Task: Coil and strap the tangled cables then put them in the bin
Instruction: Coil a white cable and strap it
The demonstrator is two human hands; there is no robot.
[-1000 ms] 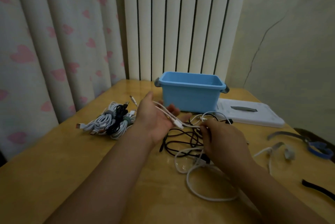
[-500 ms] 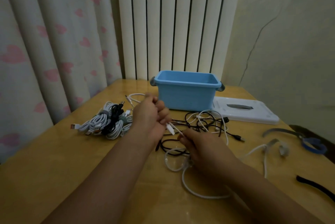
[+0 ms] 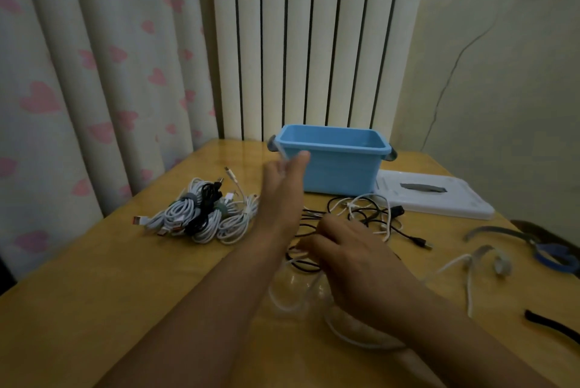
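My left hand [image 3: 281, 186] is raised in front of the blue bin [image 3: 342, 174] and grips the plug end of a white cable [image 3: 282, 152], which is blurred by motion. My right hand [image 3: 348, 252] is lower, over the tangle of black and white cables [image 3: 370, 215], its fingers curled on the same white cable, whose loops [image 3: 295, 293] trail blurred on the table under my wrist. A pile of coiled, strapped cables [image 3: 201, 215] lies to the left of my left arm.
The bin's white lid [image 3: 439, 199] lies flat to the right of the bin. Loose straps lie at the right table edge: a grey one [image 3: 489, 230], a blue one [image 3: 552, 259], a black one [image 3: 552, 325]. Another white cable [image 3: 467, 277] lies near them. Curtains and a radiator stand behind.
My left hand has swung up and away toward the bin, pulling the white cable's end with it. My right hand stayed low over the tangle; the cable's loops on the table blur.
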